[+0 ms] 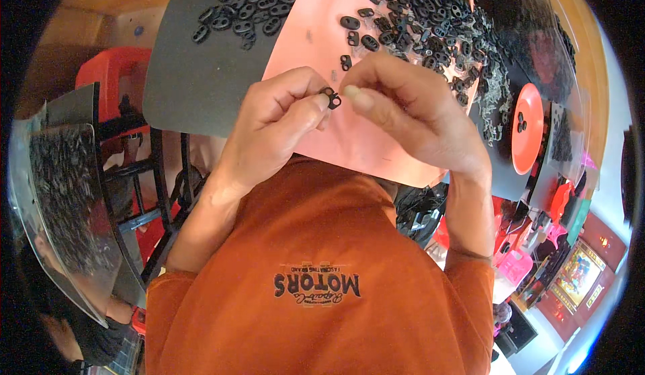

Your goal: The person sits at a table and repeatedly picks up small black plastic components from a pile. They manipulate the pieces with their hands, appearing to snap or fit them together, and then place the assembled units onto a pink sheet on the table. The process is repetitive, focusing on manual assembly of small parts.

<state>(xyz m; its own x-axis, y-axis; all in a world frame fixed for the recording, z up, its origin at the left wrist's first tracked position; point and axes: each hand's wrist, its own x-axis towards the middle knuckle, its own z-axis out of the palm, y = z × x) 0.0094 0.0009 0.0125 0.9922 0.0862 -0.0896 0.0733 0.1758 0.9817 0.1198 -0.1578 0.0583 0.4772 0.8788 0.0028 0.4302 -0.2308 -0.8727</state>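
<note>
Over the near part of a pink sheet (376,143), my two hands are close together. My left hand (272,119) pinches a small black plastic piece with two round holes (334,99) between thumb and forefinger. Just right of that piece, my right hand (413,109) has its thumb and forefinger pressed together; whatever they hold, if anything, is too small to make out. Beyond the fingers, several loose black two-hole pieces (369,42) lie on the sheet. A tiny clear piece (334,76) rests near my left fingertips.
A heap of black pieces (245,2) covers the far part of a dark grey board (195,86). More black pieces (440,22) are piled at far right, beside small clear pieces (496,96). A red plate (527,150) stands right. At left are a red chair (117,69) and another person's arm (64,338).
</note>
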